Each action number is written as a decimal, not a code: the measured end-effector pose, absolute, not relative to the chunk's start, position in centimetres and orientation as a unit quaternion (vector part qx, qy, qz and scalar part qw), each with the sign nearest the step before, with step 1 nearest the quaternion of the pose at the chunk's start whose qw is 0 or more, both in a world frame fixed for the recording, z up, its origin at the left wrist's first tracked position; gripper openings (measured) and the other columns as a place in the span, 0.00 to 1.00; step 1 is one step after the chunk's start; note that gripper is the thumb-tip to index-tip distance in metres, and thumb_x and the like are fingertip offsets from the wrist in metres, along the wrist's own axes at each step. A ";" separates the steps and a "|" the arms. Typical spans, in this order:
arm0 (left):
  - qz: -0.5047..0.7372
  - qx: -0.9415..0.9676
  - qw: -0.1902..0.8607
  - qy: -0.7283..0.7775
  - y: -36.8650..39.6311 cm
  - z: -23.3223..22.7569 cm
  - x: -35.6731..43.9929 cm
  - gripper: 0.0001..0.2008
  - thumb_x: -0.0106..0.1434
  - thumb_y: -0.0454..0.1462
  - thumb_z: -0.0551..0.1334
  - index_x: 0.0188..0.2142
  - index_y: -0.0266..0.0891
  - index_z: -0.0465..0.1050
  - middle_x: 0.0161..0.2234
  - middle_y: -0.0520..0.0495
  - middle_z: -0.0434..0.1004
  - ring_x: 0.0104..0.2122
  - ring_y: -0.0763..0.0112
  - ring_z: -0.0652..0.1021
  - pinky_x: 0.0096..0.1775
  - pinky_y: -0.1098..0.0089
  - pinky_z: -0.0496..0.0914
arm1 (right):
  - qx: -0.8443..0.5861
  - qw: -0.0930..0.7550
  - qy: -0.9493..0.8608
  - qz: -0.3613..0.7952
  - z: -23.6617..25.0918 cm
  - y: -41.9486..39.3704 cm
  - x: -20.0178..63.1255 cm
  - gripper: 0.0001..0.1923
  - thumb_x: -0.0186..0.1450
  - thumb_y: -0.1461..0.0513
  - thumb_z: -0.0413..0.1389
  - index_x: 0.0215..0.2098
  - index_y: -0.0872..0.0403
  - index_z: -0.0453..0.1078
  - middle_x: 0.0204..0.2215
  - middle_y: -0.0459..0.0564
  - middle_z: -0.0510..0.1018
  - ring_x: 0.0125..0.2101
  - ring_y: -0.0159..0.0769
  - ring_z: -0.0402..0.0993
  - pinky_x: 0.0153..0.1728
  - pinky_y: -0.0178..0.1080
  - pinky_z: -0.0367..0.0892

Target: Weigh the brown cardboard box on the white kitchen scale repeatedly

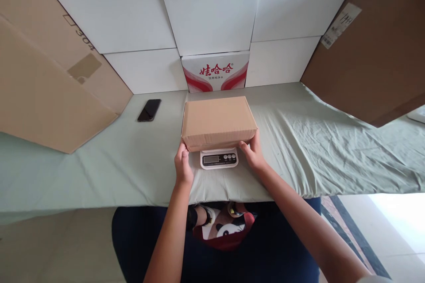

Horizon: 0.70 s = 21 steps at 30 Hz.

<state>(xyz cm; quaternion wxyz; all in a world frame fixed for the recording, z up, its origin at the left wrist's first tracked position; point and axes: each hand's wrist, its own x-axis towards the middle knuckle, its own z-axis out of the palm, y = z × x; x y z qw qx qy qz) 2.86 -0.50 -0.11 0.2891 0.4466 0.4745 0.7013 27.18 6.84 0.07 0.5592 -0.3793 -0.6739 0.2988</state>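
While on scale (219, 158) | box (217, 121) | between left hand (183, 166), right hand (253, 154)

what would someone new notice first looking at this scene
The eye lands on the closed brown cardboard box at the middle of the table, sitting on a small white scale, with the left hand and right hand at its near corners. Behind it stands a white carton with red lettering amid white panels. A black phone lies on the pale green cloth to the left.
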 end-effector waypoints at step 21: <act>0.717 0.429 0.287 0.467 -0.5 -0.3 2.7 0.39 0.69 0.63 0.55 0.67 0.40 0.72 0.69 0.34 0.71 0.71 0.49 0.68 0.69 0.55 0.64 | -0.378 0.560 -0.670 0.307 0.4 6.4 27.7 0.45 0.70 0.39 0.54 0.78 0.37 0.42 0.75 0.54 0.56 0.74 0.59 0.53 0.73 0.68 0.54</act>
